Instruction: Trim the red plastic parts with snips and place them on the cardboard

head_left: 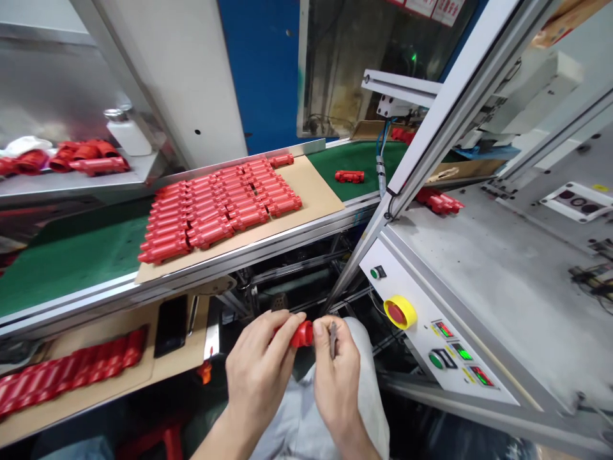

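Note:
Above my lap, my left hand [263,364] wraps its fingers round a red plastic tubular part [302,334]; most of the part is hidden and its ringed end points right. Close beside that end, my right hand [336,370] is closed with the thumb up, pinching a small thin grey metal tool [332,338]. The tool's kind cannot be made out. Thumb and part almost meet, and I cannot tell whether they touch. Similar red parts [211,207] lie in tight rows on a cardboard sheet [316,185] ahead of me.
The cardboard rests on a green conveyor belt [86,236], where a single red part [349,176] also lies. Lower left, a shelf carries more red parts [71,370] and a black phone [171,326]. A control panel with a red emergency stop button [396,312] stands at right, below a metal frame post [431,121].

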Action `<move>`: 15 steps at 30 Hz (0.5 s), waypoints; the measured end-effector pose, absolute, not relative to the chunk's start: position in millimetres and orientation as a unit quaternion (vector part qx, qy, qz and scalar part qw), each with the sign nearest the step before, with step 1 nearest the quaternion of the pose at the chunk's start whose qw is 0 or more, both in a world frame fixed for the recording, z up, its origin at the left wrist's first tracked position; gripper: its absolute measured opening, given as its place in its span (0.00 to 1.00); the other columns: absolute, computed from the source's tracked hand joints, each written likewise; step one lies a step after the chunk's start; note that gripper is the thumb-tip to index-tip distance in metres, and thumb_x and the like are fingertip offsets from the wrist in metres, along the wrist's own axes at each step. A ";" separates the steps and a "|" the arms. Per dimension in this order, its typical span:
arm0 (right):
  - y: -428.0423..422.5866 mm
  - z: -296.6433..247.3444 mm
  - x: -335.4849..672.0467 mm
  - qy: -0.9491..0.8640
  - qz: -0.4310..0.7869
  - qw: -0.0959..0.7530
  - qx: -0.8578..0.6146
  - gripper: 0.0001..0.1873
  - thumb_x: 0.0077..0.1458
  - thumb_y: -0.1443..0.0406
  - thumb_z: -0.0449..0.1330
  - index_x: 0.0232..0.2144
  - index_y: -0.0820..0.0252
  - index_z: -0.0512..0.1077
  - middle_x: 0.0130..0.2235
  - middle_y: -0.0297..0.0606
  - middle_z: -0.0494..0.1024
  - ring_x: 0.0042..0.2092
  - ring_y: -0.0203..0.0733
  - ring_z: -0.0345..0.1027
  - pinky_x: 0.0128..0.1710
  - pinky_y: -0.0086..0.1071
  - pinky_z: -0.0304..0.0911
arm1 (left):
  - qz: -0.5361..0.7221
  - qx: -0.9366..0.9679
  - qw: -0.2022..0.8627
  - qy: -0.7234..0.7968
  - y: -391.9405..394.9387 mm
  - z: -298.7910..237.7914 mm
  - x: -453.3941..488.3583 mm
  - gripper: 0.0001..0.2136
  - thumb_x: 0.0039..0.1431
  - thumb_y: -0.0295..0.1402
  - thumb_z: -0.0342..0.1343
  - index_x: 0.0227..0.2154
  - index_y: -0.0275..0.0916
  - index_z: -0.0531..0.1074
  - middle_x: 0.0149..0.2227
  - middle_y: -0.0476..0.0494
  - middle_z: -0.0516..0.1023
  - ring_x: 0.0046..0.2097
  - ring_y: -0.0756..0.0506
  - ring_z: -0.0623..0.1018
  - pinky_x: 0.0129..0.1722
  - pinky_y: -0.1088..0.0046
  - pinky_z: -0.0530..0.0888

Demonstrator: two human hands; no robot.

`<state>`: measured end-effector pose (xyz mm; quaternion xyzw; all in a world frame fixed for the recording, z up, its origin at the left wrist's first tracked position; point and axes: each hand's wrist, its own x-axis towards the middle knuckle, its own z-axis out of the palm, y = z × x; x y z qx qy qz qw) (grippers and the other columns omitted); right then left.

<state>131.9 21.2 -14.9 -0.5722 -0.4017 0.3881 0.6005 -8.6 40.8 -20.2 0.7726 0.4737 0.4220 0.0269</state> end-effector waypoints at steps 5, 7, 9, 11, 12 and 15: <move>31.1 -16.1 150.1 -0.123 0.702 0.583 -0.390 0.27 0.59 0.42 0.71 0.32 0.54 0.66 0.28 0.25 0.60 0.28 0.34 0.56 0.28 0.28 0.58 | 0.442 0.566 0.409 0.563 37.7 -26.3 -8.3 0.19 0.63 0.41 0.71 0.51 0.47 0.70 0.37 0.51 0.78 0.35 0.46 0.80 0.36 0.69 0.78; 27.1 -22.5 160.7 -0.138 0.715 0.548 -0.411 0.24 0.57 0.45 0.74 0.40 0.54 0.73 0.30 0.26 0.63 0.29 0.34 0.57 0.27 0.27 0.57 | 0.469 0.460 0.546 0.519 36.2 -19.1 -6.8 0.23 0.64 0.45 0.70 0.55 0.48 0.68 0.35 0.53 0.72 0.32 0.49 0.74 0.32 0.73 0.73; 18.1 -29.7 170.3 -0.229 0.683 0.515 -0.465 0.27 0.57 0.50 0.75 0.54 0.51 0.76 0.37 0.29 0.69 0.34 0.35 0.63 0.33 0.29 0.64 | 0.495 0.340 0.671 0.434 35.1 -9.6 -6.1 0.24 0.67 0.49 0.66 0.61 0.49 0.68 0.37 0.51 0.71 0.33 0.49 0.74 0.30 0.73 0.71; 7.4 -33.2 178.7 -0.312 0.640 0.484 -0.509 0.35 0.58 0.56 0.73 0.65 0.46 0.72 0.45 0.33 0.73 0.41 0.38 0.68 0.40 0.31 0.70 | 0.503 0.216 0.757 0.358 33.7 -1.5 -7.1 0.24 0.70 0.49 0.61 0.63 0.46 0.71 0.42 0.46 0.73 0.37 0.46 0.77 0.34 0.69 0.75; 2.7 -32.7 182.6 -0.343 0.622 0.469 -0.526 0.36 0.60 0.57 0.71 0.69 0.45 0.70 0.48 0.34 0.74 0.43 0.39 0.70 0.43 0.32 0.71 | 0.505 0.170 0.779 0.331 32.6 1.1 -8.2 0.22 0.70 0.46 0.61 0.62 0.44 0.73 0.44 0.44 0.74 0.41 0.44 0.78 0.38 0.67 0.77; -5.0 -22.3 192.9 -0.440 0.549 0.435 -0.562 0.34 0.66 0.56 0.65 0.72 0.46 0.68 0.51 0.39 0.77 0.47 0.43 0.74 0.49 0.36 0.75 | 0.510 0.145 0.791 0.305 27.8 1.1 -12.3 0.18 0.70 0.40 0.61 0.60 0.42 0.78 0.48 0.40 0.77 0.47 0.42 0.80 0.47 0.64 0.80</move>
